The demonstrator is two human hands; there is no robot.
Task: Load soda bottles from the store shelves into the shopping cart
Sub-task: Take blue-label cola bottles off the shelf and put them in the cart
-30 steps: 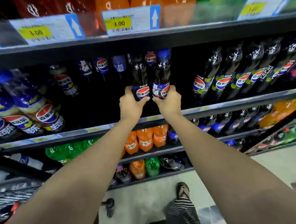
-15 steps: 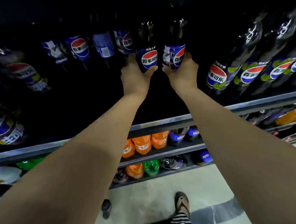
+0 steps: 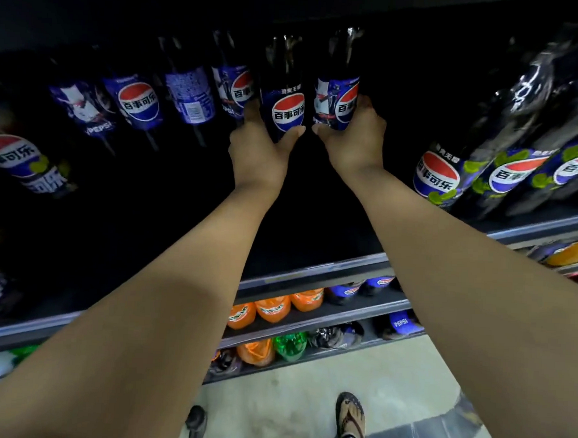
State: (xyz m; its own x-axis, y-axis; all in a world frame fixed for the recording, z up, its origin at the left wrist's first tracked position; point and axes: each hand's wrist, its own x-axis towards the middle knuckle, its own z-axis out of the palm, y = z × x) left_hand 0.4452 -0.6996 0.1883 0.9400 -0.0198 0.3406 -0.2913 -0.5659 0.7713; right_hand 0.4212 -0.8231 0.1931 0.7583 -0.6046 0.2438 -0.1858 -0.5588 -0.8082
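Both arms reach deep into a dark shelf bay. My left hand is wrapped around the lower part of a dark cola bottle with a blue label and a red-white-blue logo. My right hand grips a second cola bottle just to its right. The two bottles stand upright, side by side, almost touching. More cola bottles line the back of the same shelf to the left. The shopping cart is out of view.
Larger cola bottles with green-patterned labels stand at the right of the shelf. The metal shelf edge runs under my forearms. Lower shelves hold orange and green soda bottles. My sandalled foot stands on the pale floor.
The view has moved closer into the shelf bay, so the upper shelf with price tags has left the frame. Both hands keep their grip on the two bottles.
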